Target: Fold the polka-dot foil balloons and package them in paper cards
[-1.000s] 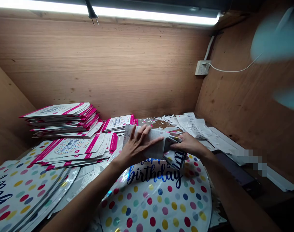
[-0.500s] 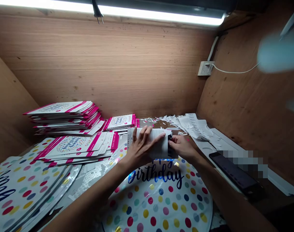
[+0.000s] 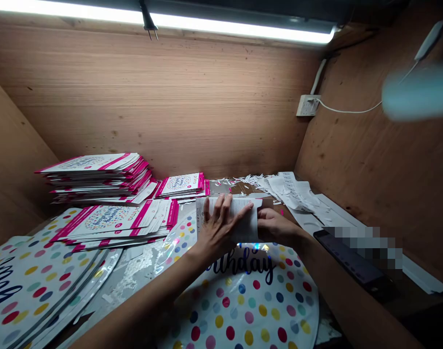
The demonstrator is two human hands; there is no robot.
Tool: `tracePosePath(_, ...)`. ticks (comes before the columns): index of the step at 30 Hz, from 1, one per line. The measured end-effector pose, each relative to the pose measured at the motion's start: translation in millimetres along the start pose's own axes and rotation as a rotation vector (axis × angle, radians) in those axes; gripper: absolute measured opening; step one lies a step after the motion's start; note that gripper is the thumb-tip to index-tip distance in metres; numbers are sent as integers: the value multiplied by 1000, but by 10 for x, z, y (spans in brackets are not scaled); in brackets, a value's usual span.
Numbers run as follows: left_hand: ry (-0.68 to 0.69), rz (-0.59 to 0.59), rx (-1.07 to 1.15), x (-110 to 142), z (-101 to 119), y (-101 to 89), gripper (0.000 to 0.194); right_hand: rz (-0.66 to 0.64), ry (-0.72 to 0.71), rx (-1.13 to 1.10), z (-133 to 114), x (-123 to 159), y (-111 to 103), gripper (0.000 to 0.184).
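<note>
My left hand (image 3: pixel 218 223) lies across the front of a small white printed paper packet (image 3: pixel 245 228), holding it. Its fingers reach the packet's top edge, and the thumb stretches to the right. At the packet's right edge is my right hand (image 3: pixel 277 225). Its fingertips are hidden behind or inside the packet, so what they hold, if anything, does not show. Beneath both hands is a round shiny sheet (image 3: pixel 243 310) with coloured dots and the word "birthday"; the packet covers part of the lettering.
Pink-and-white cards stand in a tall stack (image 3: pixel 97 179), a lower pile (image 3: pixel 115 220) and a small pile (image 3: pixel 181 183). Dotted sheets (image 3: pixel 42 271) lie at left. Paper strips (image 3: pixel 294 191) and a phone (image 3: pixel 352 261) are at right. A light tube (image 3: pixel 243 26) hangs above.
The packet and my left hand have shifted slightly right and down. Dark material seen earlier between the packet's right edge and my right fingers is now out of sight.
</note>
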State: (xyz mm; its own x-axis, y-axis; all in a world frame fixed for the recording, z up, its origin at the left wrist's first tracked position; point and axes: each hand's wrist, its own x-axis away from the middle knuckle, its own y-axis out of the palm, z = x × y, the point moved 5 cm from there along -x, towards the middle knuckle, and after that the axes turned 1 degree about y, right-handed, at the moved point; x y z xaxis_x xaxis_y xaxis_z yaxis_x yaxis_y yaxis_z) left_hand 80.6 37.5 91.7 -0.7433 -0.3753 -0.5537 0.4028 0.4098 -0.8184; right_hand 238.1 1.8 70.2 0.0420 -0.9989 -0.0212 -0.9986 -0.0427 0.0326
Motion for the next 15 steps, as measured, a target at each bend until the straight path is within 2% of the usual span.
tracePosePath(3, -133, -5, 14, 4, -59, -23, 117, -4, -89, -75, -149, 38, -37, 49)
tracePosePath(5, -206, -5, 53, -6, -95, -60, 132, 110, -227, 84, -255, 84, -41, 58)
tracePosePath(7, -254, -22, 164, -37, -143, -107, 135, 169, -310, 286, -309, 135, 16, 64)
tracePosePath(9, -304, -83, 385, -85, -230, -139, 123, 137, -329, 411, -315, 165, 87, 62)
tracePosePath(11, -358, -188, 710, -134, -335, -136, 94, 149, -362, 496, -333, 180, 104, 60)
tracePosePath(13, -431, -269, 1061, -163, -427, -112, 66, 341, -443, 558, -386, 197, 38, 65)
tracePosePath(15, -504, -276, 1366, -170, -476, -75, 53, 535, -467, 474, -388, 196, -38, 71)
